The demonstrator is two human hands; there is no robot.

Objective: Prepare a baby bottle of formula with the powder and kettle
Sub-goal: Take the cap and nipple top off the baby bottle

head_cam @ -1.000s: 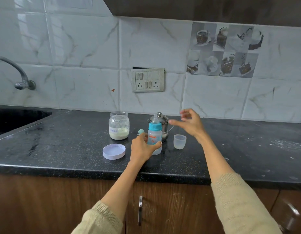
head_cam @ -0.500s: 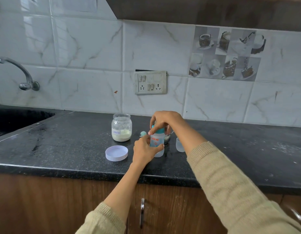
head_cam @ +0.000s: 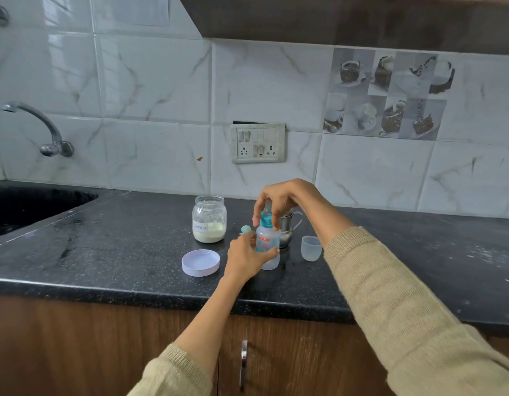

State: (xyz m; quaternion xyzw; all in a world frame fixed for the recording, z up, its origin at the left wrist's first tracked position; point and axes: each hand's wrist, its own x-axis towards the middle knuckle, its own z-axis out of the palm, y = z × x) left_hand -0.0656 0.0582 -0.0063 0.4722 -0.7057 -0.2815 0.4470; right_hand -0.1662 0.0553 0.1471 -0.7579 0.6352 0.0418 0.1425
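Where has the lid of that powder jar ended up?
The jar lid lies upturned on the dark counter near its front edge, in front of the open powder jar and just left of the left hand holding the baby bottle.

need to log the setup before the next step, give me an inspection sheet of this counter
surface: black speckled countertop, pale smudges at its right end.
job's things: baby bottle upright, teal collar on; open formula jar with powder low inside; its white lid lies on the counter; small steel kettle behind the bottle.
clutter: clear bottle cap standing right of the bottle; small teal item, too hidden to name.
grippers: left hand grips the bottle body; right hand holds its top.
cables: nothing seen.
surroundings: switch and socket plate, tap, sink, cabinet handle.
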